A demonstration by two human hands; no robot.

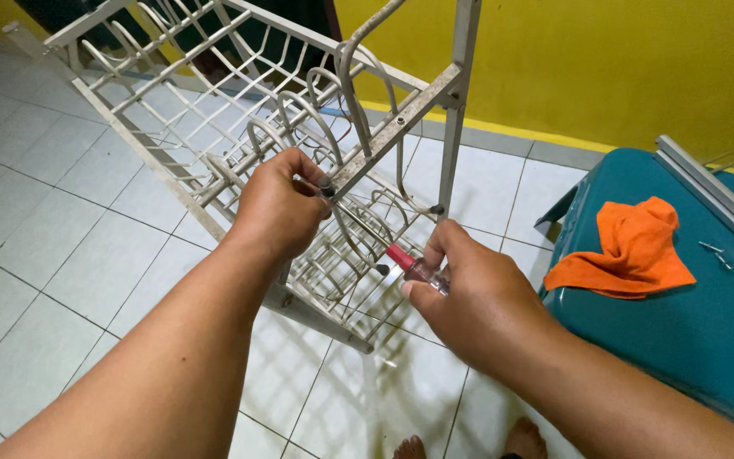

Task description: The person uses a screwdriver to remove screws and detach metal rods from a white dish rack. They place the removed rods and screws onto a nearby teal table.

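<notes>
Right hand (469, 297) grips a red-handled screwdriver (414, 268) beside the white wire rack (214, 127), left hand (278, 204) pinching, seemingly, a rack screw needing steady alignment

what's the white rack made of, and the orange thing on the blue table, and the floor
The white rack looks like metal wire and angle bars under white paint or coating; darker patches where the finish is worn suggest this. The orange thing is a soft cloth, crumpled in folds. The floor is glossy pale ceramic tile with grout lines. The left hand steadies the rack; the right hand holds a screwdriver with a clear plastic-looking handle.
</notes>
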